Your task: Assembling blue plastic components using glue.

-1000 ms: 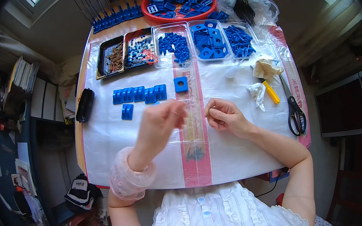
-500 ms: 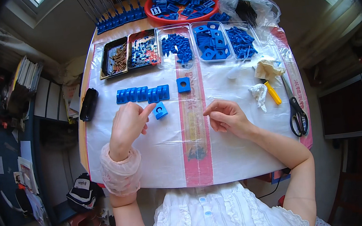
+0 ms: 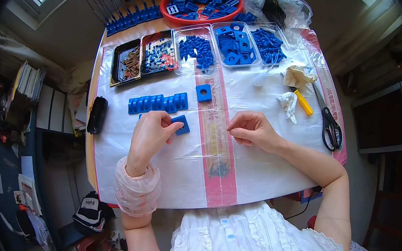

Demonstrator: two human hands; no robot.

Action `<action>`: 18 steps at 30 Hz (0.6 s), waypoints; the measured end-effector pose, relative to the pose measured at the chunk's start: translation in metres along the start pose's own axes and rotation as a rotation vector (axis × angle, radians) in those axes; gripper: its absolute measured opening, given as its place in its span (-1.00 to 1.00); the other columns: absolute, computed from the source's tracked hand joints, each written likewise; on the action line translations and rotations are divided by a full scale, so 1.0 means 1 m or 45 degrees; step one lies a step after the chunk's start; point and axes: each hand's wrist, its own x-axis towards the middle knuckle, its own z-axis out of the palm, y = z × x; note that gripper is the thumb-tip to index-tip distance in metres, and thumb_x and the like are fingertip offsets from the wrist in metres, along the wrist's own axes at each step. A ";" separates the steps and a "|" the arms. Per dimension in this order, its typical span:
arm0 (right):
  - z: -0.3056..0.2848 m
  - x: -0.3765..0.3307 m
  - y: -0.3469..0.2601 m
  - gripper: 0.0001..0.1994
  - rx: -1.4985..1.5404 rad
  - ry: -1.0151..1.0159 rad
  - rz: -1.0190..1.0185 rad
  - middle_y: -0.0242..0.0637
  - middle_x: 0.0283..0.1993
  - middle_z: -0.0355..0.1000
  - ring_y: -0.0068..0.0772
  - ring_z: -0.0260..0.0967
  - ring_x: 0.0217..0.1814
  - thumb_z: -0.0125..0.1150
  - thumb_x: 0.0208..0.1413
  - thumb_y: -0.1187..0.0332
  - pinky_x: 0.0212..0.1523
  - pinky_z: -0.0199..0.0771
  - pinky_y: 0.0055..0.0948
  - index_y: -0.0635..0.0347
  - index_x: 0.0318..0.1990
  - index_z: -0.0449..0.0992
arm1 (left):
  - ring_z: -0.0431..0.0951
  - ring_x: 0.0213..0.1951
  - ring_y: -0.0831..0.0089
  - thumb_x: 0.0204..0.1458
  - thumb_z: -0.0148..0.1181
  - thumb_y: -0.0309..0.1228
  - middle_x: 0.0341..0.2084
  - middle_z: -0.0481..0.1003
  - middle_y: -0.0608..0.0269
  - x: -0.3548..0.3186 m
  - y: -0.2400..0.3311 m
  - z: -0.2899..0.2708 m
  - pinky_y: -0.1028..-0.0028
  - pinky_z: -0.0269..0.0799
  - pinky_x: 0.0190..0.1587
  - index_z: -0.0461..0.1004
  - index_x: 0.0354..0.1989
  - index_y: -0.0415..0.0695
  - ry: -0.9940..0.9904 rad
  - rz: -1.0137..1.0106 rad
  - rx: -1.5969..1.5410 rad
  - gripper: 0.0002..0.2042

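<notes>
My left hand (image 3: 150, 135) is closed, its thumb and fingers pinching the edge of a small blue plastic plate (image 3: 181, 125) just above the table sheet. Part of that plate is hidden by the thumb. Right of it, my right hand (image 3: 256, 131) hovers with bent fingers, thumb and forefinger drawn together; anything between them is too small to make out. Beyond the left hand lies a row of several blue plastic parts (image 3: 157, 104), set close side by side. A separate blue square plate with a round hole (image 3: 203, 93) rests on the red stripe.
Trays of screws (image 3: 130, 64), metal nuts (image 3: 159, 55) and blue parts (image 3: 237, 45) line the far side. Behind stand a red basin (image 3: 165, 15) and a rack of upright rods (image 3: 133, 19). Scissors (image 3: 330, 127), a yellow-handled tool (image 3: 303, 103) and a black case (image 3: 97, 115) lie around.
My left hand has shifted slightly right and closed on the blue plate, which now shows its flat face instead of its slotted one. My right hand has barely moved.
</notes>
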 end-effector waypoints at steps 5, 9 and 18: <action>-0.005 0.001 0.004 -0.85 0.086 0.017 -0.023 -0.39 -0.45 0.44 -0.73 0.28 -0.52 0.17 0.18 0.51 -0.55 0.21 -0.69 0.26 -0.11 0.50 | 0.57 -0.54 0.52 0.00 0.36 -0.37 -0.53 0.57 0.21 -0.001 0.004 0.007 0.55 0.38 -0.48 0.53 -0.41 -0.27 0.018 0.203 -0.020 -0.80; 0.006 0.002 -0.008 -0.79 0.002 0.124 0.035 -0.41 -0.41 0.44 -0.74 0.28 -0.49 0.20 0.18 0.47 -0.51 0.24 -0.69 0.25 -0.04 0.46 | 0.55 -0.50 0.60 0.03 0.34 -0.43 -0.49 0.56 0.26 -0.002 0.011 0.024 0.60 0.38 -0.48 0.48 -0.37 -0.26 -0.107 0.373 -0.312 -0.83; 0.001 -0.001 0.003 -0.81 -0.075 0.093 0.010 -0.48 -0.29 0.45 -0.81 0.31 -0.39 0.24 0.18 0.45 -0.47 0.24 -0.73 0.26 -0.08 0.48 | 0.61 -0.51 0.44 0.00 0.35 -0.44 -0.48 0.60 0.14 -0.015 0.041 0.061 0.52 0.48 -0.45 0.42 -0.29 -0.24 -0.071 0.541 -0.468 -0.78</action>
